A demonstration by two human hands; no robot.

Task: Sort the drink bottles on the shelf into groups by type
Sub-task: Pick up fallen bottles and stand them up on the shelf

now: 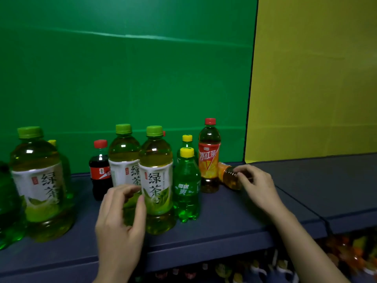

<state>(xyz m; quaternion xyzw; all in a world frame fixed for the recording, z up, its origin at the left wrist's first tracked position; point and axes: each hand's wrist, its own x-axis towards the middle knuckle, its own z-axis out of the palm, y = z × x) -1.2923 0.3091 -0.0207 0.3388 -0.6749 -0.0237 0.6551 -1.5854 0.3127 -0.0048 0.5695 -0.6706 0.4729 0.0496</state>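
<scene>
Sorting partly done on shelf (224,221). Green tea bottles (156,180) mixed with cola bottle (100,170) and green soda bottles (186,186); separation judged outstanding. Toppled iced tea bottle (229,176), right of upright iced tea bottle (209,158), is clasped by right hand (257,184). Left hand (120,219) half-curled; grip cannot be told.

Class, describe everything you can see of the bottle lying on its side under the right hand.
The tipped bottle is clear plastic holding amber drink, with an orange label at the end nearest the upright iced tea bottle. It lies on its side on the dark shelf. The right hand curls its fingers over its other end. No cap shows.
</scene>
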